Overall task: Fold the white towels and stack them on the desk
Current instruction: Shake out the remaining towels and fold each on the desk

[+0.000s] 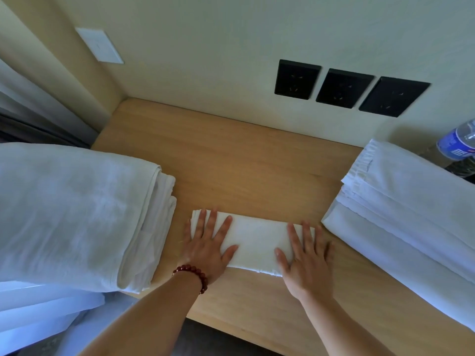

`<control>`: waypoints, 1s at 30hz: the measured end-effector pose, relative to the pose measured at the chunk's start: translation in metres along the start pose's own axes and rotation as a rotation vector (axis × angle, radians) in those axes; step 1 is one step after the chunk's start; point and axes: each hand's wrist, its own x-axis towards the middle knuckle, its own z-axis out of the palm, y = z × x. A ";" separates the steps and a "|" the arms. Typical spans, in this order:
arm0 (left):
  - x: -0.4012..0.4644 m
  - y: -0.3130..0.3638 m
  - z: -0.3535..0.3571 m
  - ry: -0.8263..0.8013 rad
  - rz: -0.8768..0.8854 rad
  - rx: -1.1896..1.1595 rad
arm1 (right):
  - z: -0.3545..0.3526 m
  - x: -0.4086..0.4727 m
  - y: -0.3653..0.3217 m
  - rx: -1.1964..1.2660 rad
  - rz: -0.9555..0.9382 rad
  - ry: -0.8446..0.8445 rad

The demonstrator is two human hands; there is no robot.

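A small white towel (254,240), folded into a narrow rectangle, lies on the wooden desk (231,165) near its front edge. My left hand (208,246), with a red bead bracelet at the wrist, presses flat on the towel's left end, fingers straight and spread. Over the towel's right end my right hand (307,255) lies flat in the same way. A thick pile of white towels (77,214) sits at the left of the desk. At the right is a neat stack of folded white towels (406,209).
A plastic water bottle with a blue label (460,142) stands at the far right behind the stack. Three black wall sockets (344,88) are on the wall behind the desk. More white cloth (38,309) hangs below the desk's left edge.
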 end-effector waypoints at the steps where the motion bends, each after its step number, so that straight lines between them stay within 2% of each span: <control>1: 0.000 0.001 0.001 0.004 -0.004 0.004 | 0.000 -0.001 0.004 -0.004 0.000 0.002; 14: 0.005 -0.002 0.014 0.102 -0.030 0.012 | -0.009 0.002 -0.003 -0.070 -0.047 -0.004; 18: 0.004 0.001 0.015 0.114 -0.036 0.005 | -0.017 0.011 -0.034 -0.039 -0.121 0.034; 21: 0.005 0.000 0.017 0.124 -0.016 0.015 | -0.016 0.018 -0.070 0.010 -0.176 -0.002; 24: 0.004 0.000 0.017 0.143 -0.001 0.030 | -0.008 0.025 -0.083 0.032 -0.162 -0.041; 30: 0.003 -0.002 0.018 0.143 -0.003 0.014 | -0.003 0.025 -0.062 0.040 -0.104 -0.051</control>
